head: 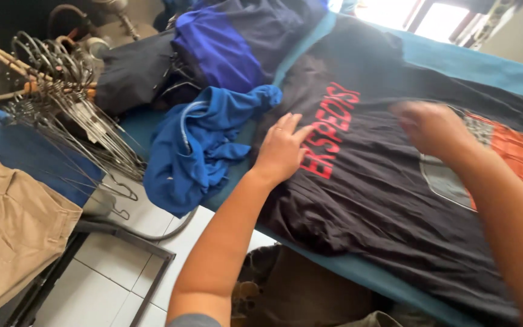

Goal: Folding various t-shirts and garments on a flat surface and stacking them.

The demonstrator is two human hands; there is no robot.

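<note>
Nearest: dark clothing heap (pixel 298 290) below board edge, tan trousers (pixel 13 230) low left on a blue surface, tiled floor (pixel 122 284) between.

Mid: left hand (pixel 281 148) open, palm down, fingers spread flat on black shirt (pixel 370 194), over the red lettering (pixel 331 130) near the shirt's left side. Not gripping, just pressing. Right hand (pixel 431 127) motion-blurred, also over the shirt near the grey-and-orange print (pixel 503 157); looks open and flat, grip cannot be confirmed.

Shirt spread flat on teal board (pixel 455 60), directly under both hands. Long axis runs from near right to far left, along the board. Lettering runs the same way. Left hand sits toward the shirt's left edge, right hand nearer its middle and right; hands well apart, both on the fabric. Neither clearly closer to a hem.

Just beside left hand, leftward: crumpled blue garment (pixel 195 151), overhanging board edge, touching or nearly touching the shirt.

Farther: bundle of wire hangers (pixel 68 97) at left. Far end of board: dark and blue jacket (pixel 225 48) piled up, beyond the shirt's far edge. Bright window (pixel 431 15) at top right.
</note>
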